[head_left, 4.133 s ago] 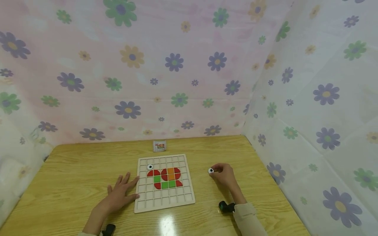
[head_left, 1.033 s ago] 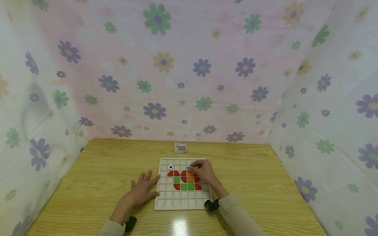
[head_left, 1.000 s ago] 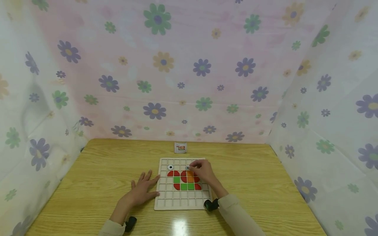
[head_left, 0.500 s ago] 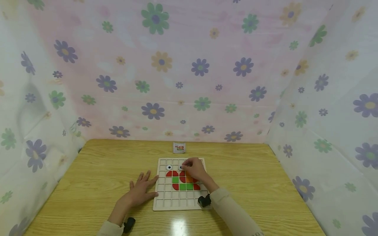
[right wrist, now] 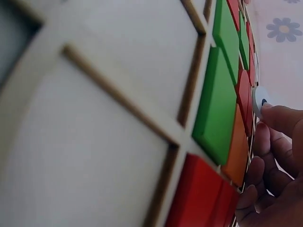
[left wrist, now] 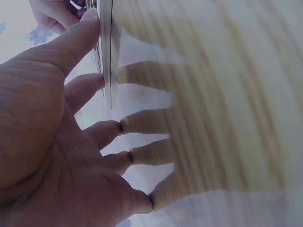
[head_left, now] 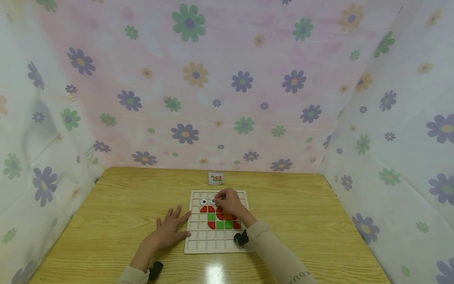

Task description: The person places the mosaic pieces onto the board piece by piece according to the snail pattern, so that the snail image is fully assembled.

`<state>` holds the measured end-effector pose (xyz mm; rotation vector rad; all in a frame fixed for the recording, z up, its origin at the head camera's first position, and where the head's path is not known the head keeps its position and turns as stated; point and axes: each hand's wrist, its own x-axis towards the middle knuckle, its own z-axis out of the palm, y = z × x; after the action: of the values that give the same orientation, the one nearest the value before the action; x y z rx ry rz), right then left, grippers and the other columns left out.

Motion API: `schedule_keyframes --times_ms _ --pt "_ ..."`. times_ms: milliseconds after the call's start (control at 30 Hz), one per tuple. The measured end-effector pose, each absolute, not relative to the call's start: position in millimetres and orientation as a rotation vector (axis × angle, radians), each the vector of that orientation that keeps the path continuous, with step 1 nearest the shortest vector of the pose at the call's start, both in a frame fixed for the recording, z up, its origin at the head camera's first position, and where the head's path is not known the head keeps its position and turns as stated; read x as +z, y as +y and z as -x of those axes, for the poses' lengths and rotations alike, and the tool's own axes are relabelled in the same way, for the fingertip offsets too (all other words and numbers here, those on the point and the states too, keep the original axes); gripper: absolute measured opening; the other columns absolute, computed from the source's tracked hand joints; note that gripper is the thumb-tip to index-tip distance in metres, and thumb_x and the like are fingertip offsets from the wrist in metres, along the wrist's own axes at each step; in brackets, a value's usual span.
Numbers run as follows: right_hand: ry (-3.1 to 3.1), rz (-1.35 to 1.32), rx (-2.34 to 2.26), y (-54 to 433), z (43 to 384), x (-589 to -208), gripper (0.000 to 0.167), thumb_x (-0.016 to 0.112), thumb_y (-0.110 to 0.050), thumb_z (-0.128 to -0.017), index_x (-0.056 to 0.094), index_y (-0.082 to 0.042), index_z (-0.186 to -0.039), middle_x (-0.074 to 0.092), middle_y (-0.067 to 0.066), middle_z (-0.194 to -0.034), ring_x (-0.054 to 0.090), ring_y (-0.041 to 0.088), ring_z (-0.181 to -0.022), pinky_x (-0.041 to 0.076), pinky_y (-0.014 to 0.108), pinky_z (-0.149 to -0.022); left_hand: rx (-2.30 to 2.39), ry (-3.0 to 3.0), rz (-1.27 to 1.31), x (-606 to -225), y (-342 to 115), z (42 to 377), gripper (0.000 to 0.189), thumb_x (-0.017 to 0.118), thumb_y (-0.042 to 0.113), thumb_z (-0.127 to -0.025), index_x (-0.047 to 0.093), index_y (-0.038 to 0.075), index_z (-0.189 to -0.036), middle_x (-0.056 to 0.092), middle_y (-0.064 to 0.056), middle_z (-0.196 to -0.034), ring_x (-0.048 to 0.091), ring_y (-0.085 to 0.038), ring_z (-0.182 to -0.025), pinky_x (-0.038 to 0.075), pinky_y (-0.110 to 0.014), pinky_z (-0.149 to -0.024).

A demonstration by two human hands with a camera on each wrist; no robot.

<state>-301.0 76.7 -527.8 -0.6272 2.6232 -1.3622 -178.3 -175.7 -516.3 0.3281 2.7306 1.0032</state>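
In the head view, a square wooden grid board (head_left: 209, 246) lies on the table. On it sit red rounded pieces (head_left: 211, 225), green squares (head_left: 220, 225) and orange pieces partly covered by my right hand. One round white eye piece (head_left: 203, 201) with a black dot lies in the upper left. Just right of it, my right hand (head_left: 229, 203) holds a second eye piece (right wrist: 258, 100) by its edge, close over the grid above the red pieces. My left hand (head_left: 166, 232) is spread flat on the table, its thumb and index fingertips against the board's left edge (left wrist: 107, 56).
A small picture card (head_left: 216, 178) with a similar coloured figure lies behind the board. Dark wrist cameras (head_left: 241, 239) are strapped to both wrists. Flowered cloth (head_left: 213, 86) encloses the wooden table (head_left: 301, 205) at the back and sides.
My right hand has carried the second eye piece from the table's right side over the board, then leftward along the upper row to beside the first. The left hand stays at the board's edge.
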Motion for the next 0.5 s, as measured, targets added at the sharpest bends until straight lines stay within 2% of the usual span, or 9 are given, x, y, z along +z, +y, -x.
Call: schedule_keyframes --times_ms 233,500 --pt "2.663 0.603 -1.277 73.4 301.2 -527.8 0.012 0.07 -0.013 -0.097 0.077 -0.003 -0.094 0.072 0.006 -0.085 0.063 0.011 -0.074 0.053 0.027 -0.067 0.992 2.733 -0.31 -515.8 -175.0 178.4 0.071 0.077 0.034 -0.091 0.049 0.013 -0.153 0.019 -0.029 -0.165 0.005 -0.056 -0.151 -0.002 -0.087 -0.103" --pt "2.665 0.571 -1.275 71.1 302.2 -527.6 0.012 0.072 -0.013 -0.095 0.077 -0.003 -0.09 0.072 0.005 -0.08 0.061 0.01 -0.07 0.051 0.026 -0.064 0.984 2.731 -0.309 -514.8 -174.8 178.4 0.071 0.076 0.034 -0.091 0.049 0.013 -0.153 0.018 -0.029 -0.165 0.005 -0.055 -0.151 -0.003 -0.087 -0.103"
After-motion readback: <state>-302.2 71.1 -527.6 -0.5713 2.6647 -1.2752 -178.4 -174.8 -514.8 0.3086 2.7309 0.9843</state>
